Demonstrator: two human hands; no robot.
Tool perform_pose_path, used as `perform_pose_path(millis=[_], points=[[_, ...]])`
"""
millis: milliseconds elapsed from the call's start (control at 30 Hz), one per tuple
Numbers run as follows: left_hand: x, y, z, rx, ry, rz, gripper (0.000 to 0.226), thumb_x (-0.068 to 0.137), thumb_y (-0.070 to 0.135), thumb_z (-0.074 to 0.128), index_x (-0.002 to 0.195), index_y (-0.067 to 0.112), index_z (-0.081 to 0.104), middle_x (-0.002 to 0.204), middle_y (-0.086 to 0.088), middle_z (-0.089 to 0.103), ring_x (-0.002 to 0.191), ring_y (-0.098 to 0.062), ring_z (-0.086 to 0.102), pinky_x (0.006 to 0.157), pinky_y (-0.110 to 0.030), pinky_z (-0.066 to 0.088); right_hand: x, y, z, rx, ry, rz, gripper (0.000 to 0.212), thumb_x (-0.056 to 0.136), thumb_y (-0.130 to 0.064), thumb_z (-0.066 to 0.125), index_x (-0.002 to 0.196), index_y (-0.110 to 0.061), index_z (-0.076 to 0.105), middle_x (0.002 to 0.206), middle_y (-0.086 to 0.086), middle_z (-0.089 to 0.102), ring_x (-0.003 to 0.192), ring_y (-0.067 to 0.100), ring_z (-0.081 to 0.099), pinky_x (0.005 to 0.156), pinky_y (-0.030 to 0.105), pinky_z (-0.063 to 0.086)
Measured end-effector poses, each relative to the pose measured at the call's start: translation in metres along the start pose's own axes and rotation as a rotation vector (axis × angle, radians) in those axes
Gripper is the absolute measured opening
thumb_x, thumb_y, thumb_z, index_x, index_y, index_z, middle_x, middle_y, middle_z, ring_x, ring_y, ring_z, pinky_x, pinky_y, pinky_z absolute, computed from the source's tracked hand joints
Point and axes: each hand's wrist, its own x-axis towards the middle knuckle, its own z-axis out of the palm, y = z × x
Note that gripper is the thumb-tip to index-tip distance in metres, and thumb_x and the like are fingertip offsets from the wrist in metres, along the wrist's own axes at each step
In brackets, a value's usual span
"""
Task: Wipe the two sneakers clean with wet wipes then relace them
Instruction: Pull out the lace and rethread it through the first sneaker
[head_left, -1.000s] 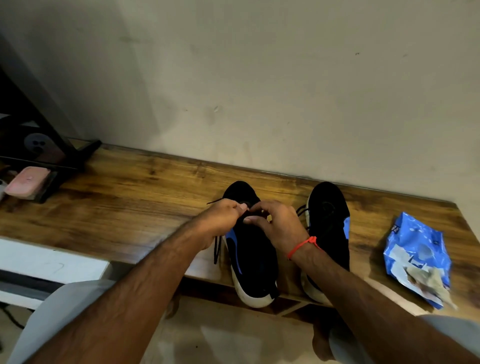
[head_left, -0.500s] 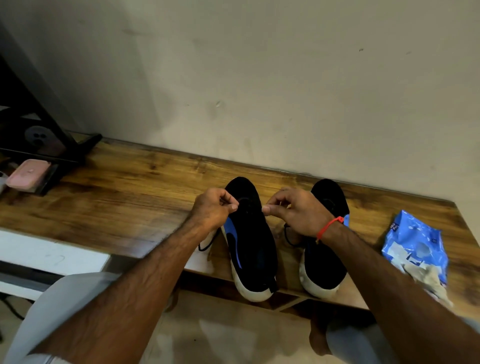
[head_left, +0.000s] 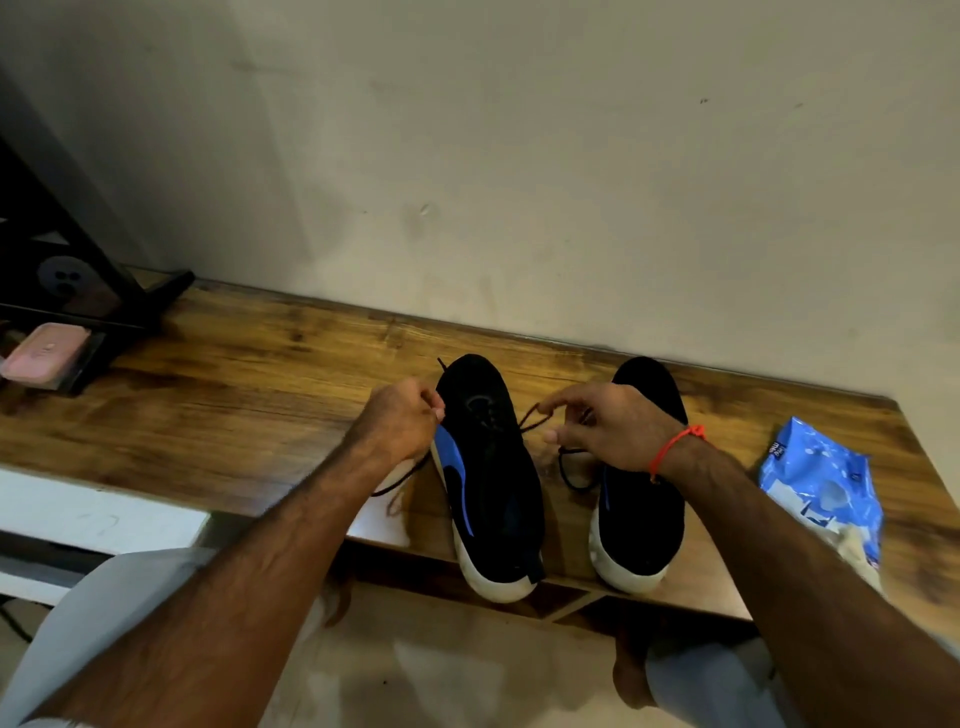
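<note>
Your wooden table (head_left: 249, 415) runs wall to wall behind; the near edge cuts under the heels, and both white soles overhang it slightly. Bare wood lies open to the left of the shoes, up to a black stand (head_left: 104, 291) and a pink case (head_left: 44, 353) at the far left. Right of the shoes, a blue wet wipes pack (head_left: 821, 483) sits near the table's right edge; its small print is too blurred to read.

The left sneaker (head_left: 493, 483), black with a blue side patch, lies between your hands, toe to the wall. The right sneaker (head_left: 644, 499) sits just beside it, partly under your wrist.

Your left hand (head_left: 400, 421) is curled, pinching one lace (head_left: 400, 475) end at the shoe's left side. Your right hand (head_left: 608, 426) pinches the other end, which is drawn out from the eyelets.
</note>
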Motion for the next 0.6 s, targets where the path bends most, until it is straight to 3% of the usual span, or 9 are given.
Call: perform_pose_path(millis=[67,133,200,267,400,467,533,600], points=[[-0.004,0.011,-0.012,-0.378,-0.143,-0.067,0.015,0.104,0.006,0.053,0.111,0.012,0.065,0.088,-0.004,0.066,0.066,-0.01,0.061,0.049,-0.023,0.047,0.0,-0.004,-0.001,0.089,0.106,-0.013,0.049,0.088,-0.043,0.069,0.133,-0.031,0.054,0.095,-0.007,0.056,0.076,0.004,0.052,0.073,0.02,0.04],[-0.008,0.023,-0.017,-0.791,-0.287,-0.13,0.025,0.104,-0.003,0.046,0.121,0.007,0.063,0.09,-0.009,0.067,0.069,-0.015,0.067,0.056,-0.028,0.058,-0.001,-0.016,0.003,0.133,0.192,-0.061,0.046,0.084,-0.052,0.069,0.123,-0.03,0.056,0.095,-0.007,0.056,0.074,0.002,0.05,0.068,0.019,0.04],[-0.012,0.031,-0.015,-1.136,-0.375,-0.148,0.035,0.102,-0.012,0.04,0.125,0.004,0.06,0.091,-0.011,0.065,0.077,-0.02,0.07,0.065,-0.031,0.064,-0.002,-0.036,0.013,0.221,0.173,-0.08,0.045,0.079,-0.06,0.068,0.109,-0.026,0.059,0.091,-0.011,0.058,0.074,0.0,0.052,0.064,0.017,0.043],[-0.014,0.036,-0.007,-1.365,-0.42,-0.173,0.04,0.1,-0.017,0.036,0.126,0.002,0.059,0.091,-0.012,0.062,0.086,-0.024,0.069,0.071,-0.035,0.065,0.001,-0.049,0.027,0.25,0.106,-0.055,0.05,0.079,-0.06,0.07,0.109,-0.023,0.055,0.087,-0.01,0.06,0.072,0.001,0.054,0.061,0.02,0.045],[-0.016,0.036,0.003,-1.55,-0.402,-0.237,0.037,0.099,-0.018,0.034,0.113,0.003,0.061,0.088,-0.013,0.06,0.097,-0.028,0.067,0.073,-0.04,0.064,0.007,-0.047,0.034,0.389,0.052,0.042,0.027,0.095,-0.028,0.064,0.117,-0.016,0.054,0.083,-0.002,0.074,0.058,0.014,0.06,0.052,0.032,0.048],[-0.017,0.036,0.001,-1.544,-0.376,-0.24,0.035,0.1,-0.018,0.035,0.113,0.003,0.059,0.089,-0.013,0.059,0.1,-0.03,0.067,0.08,-0.045,0.059,0.007,-0.042,0.026,0.465,0.068,0.051,0.012,0.098,-0.021,0.059,0.11,-0.017,0.061,0.079,-0.002,0.076,0.066,0.029,0.066,0.066,0.044,0.055],[-0.017,0.037,-0.002,-1.563,-0.351,-0.244,0.033,0.101,-0.017,0.034,0.11,0.003,0.059,0.09,-0.014,0.059,0.108,-0.033,0.066,0.086,-0.05,0.052,0.006,-0.039,0.021,0.485,0.125,0.049,0.01,0.096,-0.027,0.063,0.102,-0.02,0.067,0.082,0.0,0.075,0.078,0.024,0.068,0.082,0.047,0.056],[-0.019,0.038,-0.002,-1.609,-0.355,-0.262,0.033,0.101,-0.017,0.034,0.107,0.003,0.059,0.089,-0.014,0.058,0.116,-0.036,0.065,0.086,-0.051,0.052,0.004,-0.042,0.022,0.415,0.133,0.001,0.024,0.089,-0.044,0.069,0.1,-0.023,0.071,0.089,-0.006,0.072,0.082,0.009,0.064,0.079,0.035,0.053]])
